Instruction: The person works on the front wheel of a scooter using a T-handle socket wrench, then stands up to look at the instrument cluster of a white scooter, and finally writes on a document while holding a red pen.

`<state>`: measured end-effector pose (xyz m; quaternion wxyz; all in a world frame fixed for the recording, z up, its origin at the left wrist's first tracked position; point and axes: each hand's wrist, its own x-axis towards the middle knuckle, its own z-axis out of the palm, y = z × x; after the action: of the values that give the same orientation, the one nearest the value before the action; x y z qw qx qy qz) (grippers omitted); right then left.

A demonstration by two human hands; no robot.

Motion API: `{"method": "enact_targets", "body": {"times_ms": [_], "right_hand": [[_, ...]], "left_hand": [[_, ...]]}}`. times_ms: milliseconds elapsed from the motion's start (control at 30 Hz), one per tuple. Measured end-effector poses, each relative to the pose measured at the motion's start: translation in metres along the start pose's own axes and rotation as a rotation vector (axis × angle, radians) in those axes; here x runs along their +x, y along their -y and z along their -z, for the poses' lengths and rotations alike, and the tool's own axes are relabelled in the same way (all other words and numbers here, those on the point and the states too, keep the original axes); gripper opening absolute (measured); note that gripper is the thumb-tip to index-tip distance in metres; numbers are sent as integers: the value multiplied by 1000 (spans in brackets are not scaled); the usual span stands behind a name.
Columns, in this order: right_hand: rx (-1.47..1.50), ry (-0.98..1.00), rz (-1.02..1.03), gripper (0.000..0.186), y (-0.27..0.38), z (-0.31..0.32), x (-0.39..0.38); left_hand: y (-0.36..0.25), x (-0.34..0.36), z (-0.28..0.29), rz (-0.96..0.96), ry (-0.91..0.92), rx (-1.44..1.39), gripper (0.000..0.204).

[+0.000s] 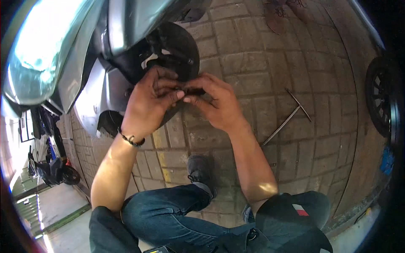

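Note:
In front of the motorcycle wheel [185,46], my left hand [145,101] and my right hand [219,103] meet with their fingertips close together. Both are closed in a pinch around something small and dark that is mostly covered by the fingers. I cannot make out what it is. A dark bracelet circles my left wrist. Just behind the hands are dark parts by the wheel, and the silver fender [95,95] lies to the left. A metal T-handle wrench [283,123] rests on the paving to the right of my right hand.
Glossy bodywork [42,63] of the motorcycle fills the upper left. My shoe [200,168] stands on the brick paving [244,67] below the hands. Another person's shoes [276,17] show at the top. A second wheel [379,97] stands at the far right, and a parked scooter [52,170] at the left.

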<state>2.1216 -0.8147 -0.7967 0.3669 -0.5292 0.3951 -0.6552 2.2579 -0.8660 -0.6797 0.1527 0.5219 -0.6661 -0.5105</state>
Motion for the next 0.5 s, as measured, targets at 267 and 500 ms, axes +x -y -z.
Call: {"method": "enact_targets", "body": {"times_ms": [267,500], "right_hand": [[-72,25,98,17,-3,-12,31],[-117,-209,295,20,-37,-4,78]], "left_hand": [[19,-3,18,-128,-91,-87,33],[34,18,-22,-137,-251,-627,39]]}}
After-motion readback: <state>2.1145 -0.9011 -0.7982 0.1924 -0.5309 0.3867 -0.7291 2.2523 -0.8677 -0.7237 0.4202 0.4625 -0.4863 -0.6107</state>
